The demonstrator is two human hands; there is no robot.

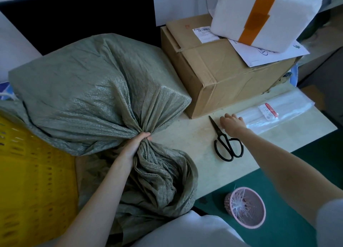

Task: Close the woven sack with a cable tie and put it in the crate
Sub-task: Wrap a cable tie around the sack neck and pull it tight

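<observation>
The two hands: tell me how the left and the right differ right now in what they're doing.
The left hand is closed tight around the gathered neck of the woven sack, while the right hand grips nothing visible. The left sits near the table's front edge by the yellow crate; the right reaches out to the clear packet beside the scissors. Both arms are bare.

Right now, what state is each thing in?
woven sack: full, neck bunched, untied
left hand: clenched on sack neck
right hand: at the cable tie packet's end
cable tie packet: flat on table
scissors: closed, lying flat
yellow crate: beside the sack
</observation>
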